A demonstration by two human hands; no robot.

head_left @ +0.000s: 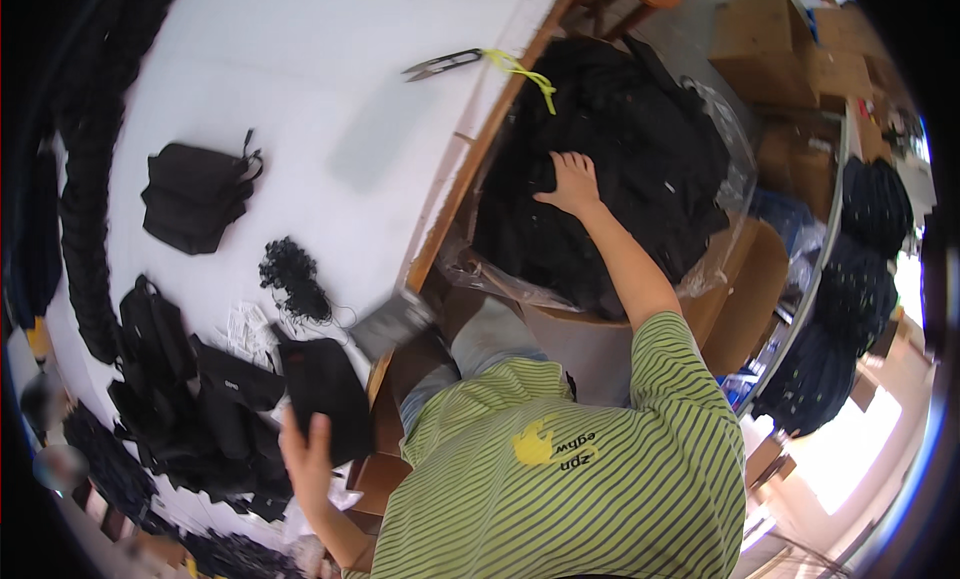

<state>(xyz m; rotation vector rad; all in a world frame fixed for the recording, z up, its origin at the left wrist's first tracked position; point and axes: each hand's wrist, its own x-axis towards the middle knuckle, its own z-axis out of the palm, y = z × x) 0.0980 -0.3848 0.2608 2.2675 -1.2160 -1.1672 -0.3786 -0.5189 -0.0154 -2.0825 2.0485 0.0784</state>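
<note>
Left hand: the left hand (308, 457) is at 7 o'clock in the view, fingers closed around the lower edge of a black pouch (322, 397) and holding it up over the table edge.
Right hand: the right hand (572, 184) is a little above the centre, toward 1 o'clock, fingers spread and lying flat on a pile of black bags (640, 149); it grips nothing that I can see.
Pile of black bags: it sits inside a clear plastic liner (722, 139) in a cardboard box (745, 279), just beside the right edge of the white table (300, 89).
Thread snips: metal thread snips (442, 64) with a yellow cord (522, 74) lie at 12 o'clock, near the table edge.
Folded black bag: it lies alone at 9 o'clock (195, 194).
Black cords: a small tangle of black cords (292, 274) is between the folded bag and the pouch.
More black bags: a heap of black bags (190, 399) lies at 8 o'clock, touching the pouch side.
Brown cartons: brown cartons (790, 49) stand at 1 o'clock, well apart from the hands.
</note>
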